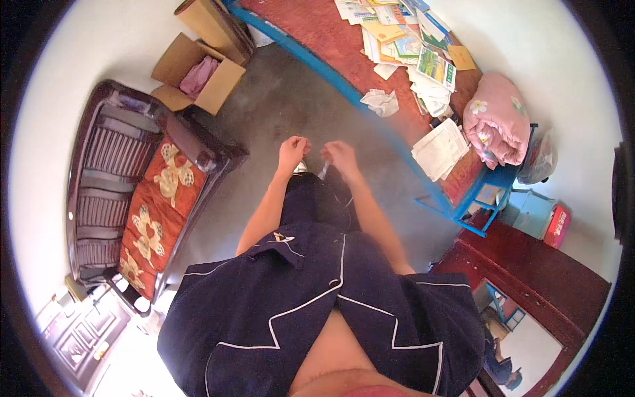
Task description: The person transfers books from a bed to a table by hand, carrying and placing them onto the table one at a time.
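My left hand [291, 153] is held out in front of my thighs, its fingers curled in toward the middle. A short gap to its right, my right hand [340, 159] is at about the same height, with its fingers bent and drawn together. If either hand holds anything, it is too small or hidden to make out. Small pale patches show just below both hands, near my feet; what they are is unclear. I wear a dark shirt [291, 291] with white piping and dark trousers [311, 205].
A wooden bench [112, 198] with an orange cushion [155, 212] stands left, beside an open cardboard box [225, 83]. On the right, a blue-edged bed [317, 30] bears scattered papers [423, 59] and a pink quilt [496, 119]. A dark red cabinet [529, 264] stands lower right.
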Demonstrator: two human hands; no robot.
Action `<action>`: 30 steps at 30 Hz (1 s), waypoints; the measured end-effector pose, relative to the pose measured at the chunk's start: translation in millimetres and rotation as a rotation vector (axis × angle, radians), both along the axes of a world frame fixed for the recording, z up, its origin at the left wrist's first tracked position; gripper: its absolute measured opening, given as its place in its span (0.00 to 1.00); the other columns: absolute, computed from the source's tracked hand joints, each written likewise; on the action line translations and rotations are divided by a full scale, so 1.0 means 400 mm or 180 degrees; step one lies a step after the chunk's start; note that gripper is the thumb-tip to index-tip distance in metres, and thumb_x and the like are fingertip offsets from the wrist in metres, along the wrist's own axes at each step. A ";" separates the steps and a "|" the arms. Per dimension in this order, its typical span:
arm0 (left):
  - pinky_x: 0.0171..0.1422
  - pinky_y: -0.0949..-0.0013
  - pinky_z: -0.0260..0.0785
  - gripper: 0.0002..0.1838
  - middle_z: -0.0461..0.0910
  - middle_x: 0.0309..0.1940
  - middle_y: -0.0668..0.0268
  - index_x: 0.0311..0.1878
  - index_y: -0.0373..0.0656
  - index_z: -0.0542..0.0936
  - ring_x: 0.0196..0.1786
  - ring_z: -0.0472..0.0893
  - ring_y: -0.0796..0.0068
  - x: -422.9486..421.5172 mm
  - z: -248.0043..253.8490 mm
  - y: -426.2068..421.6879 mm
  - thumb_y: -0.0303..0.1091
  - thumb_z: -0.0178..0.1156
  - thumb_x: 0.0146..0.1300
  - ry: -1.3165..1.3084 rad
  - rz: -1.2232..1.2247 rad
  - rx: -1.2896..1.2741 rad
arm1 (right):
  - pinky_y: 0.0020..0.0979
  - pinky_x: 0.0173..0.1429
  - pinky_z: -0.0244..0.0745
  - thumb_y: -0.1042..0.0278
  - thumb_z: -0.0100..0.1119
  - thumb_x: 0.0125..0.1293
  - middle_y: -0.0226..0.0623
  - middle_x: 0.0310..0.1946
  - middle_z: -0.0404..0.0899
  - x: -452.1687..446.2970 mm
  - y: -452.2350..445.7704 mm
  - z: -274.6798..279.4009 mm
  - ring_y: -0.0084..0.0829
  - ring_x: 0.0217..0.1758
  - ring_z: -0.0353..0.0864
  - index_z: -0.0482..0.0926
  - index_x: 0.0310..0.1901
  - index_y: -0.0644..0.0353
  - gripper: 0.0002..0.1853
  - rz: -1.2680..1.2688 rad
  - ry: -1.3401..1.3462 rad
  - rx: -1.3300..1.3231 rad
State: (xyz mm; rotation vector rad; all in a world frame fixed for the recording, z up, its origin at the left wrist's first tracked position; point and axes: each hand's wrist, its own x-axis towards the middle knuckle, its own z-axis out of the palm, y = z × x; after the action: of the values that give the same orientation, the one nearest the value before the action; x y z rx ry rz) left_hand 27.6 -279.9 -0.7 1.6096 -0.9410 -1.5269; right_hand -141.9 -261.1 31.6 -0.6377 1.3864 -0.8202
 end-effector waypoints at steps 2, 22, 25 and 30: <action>0.35 0.74 0.72 0.12 0.83 0.31 0.62 0.39 0.35 0.79 0.31 0.82 0.76 -0.003 -0.020 -0.055 0.33 0.52 0.62 -0.0034 -0.0086 0.0121 | 0.27 0.35 0.73 0.65 0.50 0.67 0.39 0.33 0.81 -0.003 -0.046 -0.027 0.27 0.33 0.80 0.74 0.41 0.65 0.11 0.0044 0.0043 -0.0057; 0.37 0.73 0.72 0.12 0.82 0.34 0.62 0.42 0.35 0.77 0.33 0.81 0.74 -0.117 0.039 -0.776 0.34 0.50 0.64 -0.0018 -0.0002 0.0414 | 0.27 0.33 0.72 0.65 0.51 0.66 0.38 0.32 0.81 -0.149 -0.863 -0.060 0.26 0.30 0.80 0.75 0.38 0.63 0.10 -0.0246 -0.0573 -0.0215; 0.37 0.73 0.73 0.13 0.81 0.38 0.60 0.45 0.35 0.76 0.36 0.81 0.72 -0.146 0.027 -0.847 0.34 0.48 0.67 0.0026 -0.0127 0.0502 | 0.27 0.34 0.73 0.65 0.50 0.66 0.38 0.32 0.81 -0.167 -0.918 -0.057 0.26 0.30 0.80 0.75 0.38 0.62 0.10 -0.0233 -0.0566 -0.0036; 0.39 0.72 0.74 0.13 0.81 0.38 0.60 0.45 0.35 0.76 0.36 0.81 0.72 -0.145 0.015 -0.964 0.35 0.48 0.67 -0.0012 -0.0203 0.0438 | 0.27 0.34 0.72 0.65 0.50 0.66 0.37 0.32 0.81 -0.177 -1.006 -0.078 0.26 0.31 0.79 0.75 0.38 0.62 0.09 -0.0201 -0.0507 0.0019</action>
State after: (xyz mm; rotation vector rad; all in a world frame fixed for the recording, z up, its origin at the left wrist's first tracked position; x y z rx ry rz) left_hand -30.6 -665.6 5.2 1.6933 -0.9143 -1.6645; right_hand -212.7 -663.3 0.5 -0.5148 1.2687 -0.8976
